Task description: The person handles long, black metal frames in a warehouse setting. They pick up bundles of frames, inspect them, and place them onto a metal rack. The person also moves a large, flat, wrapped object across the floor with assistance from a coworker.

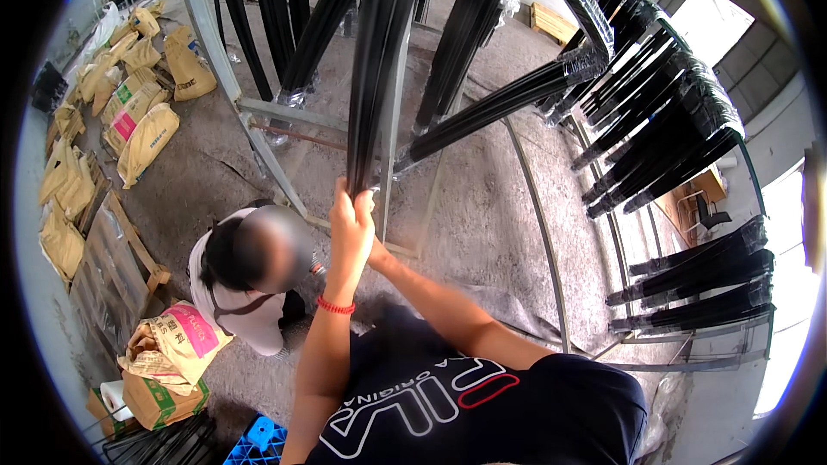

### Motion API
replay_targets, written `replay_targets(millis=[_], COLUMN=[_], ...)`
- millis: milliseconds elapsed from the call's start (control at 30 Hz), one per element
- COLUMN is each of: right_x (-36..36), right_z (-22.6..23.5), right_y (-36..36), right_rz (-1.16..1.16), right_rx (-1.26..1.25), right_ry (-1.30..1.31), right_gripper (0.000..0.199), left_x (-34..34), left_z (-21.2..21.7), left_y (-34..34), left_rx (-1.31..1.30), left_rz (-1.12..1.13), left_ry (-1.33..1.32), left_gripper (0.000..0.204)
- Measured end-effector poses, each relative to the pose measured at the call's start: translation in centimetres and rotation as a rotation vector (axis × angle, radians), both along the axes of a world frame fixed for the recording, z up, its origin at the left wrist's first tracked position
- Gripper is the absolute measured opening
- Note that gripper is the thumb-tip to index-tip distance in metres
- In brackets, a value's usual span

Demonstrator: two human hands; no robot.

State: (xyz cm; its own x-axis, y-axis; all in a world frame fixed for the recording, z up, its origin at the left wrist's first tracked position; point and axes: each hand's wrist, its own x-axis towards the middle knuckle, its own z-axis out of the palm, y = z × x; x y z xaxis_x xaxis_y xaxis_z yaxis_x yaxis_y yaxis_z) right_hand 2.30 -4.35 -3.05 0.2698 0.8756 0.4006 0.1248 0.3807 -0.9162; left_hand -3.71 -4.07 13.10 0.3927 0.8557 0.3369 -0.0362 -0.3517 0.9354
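Observation:
A bundle of long black strips [375,77] hangs down in front of me from a metal rack [226,77]. My left hand [351,228], with a red bracelet on its wrist, is closed around the lower end of this bundle. My right hand [376,251] is close behind and below the left one; its fingers are hidden by the left hand and wrist. More black strip bundles [469,34] hang on either side, some wrapped in clear film at their ends. One bundle [500,112] slants down from the upper right toward my hands.
Another person [245,275] crouches at my left, close to the rack. Beyond are tan sacks [148,142] and a wooden pallet [108,267]. A printed sack [185,336] and a blue plastic pallet [258,439] are at lower left. On the right, another rack carries wrapped black bundles [680,112].

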Motion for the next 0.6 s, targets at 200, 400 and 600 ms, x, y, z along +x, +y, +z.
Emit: replay_targets(millis=[200,400,600], right_x=[-0.1,0.2,-0.3], right_z=[-3.1,-2.0,1.5], right_y=[0.6,0.1,-1.4], right_rz=[0.181,0.077,-0.107], right_rx=[-0.058,-0.144,-0.206], right_ry=[0.284,0.08,0.325], right_gripper=[0.046,0.04,0.041], left_x=[-0.6,-0.8,-0.2], left_z=[1.3,-0.2,0.0], left_y=[-0.2,0.5,0.3], left_rx=[0.029,0.015,-0.057], left_rz=[-0.04,-0.062,-0.059], left_ry=[0.045,0.073,0.017], left_gripper=[0.019,0.021,0.019])
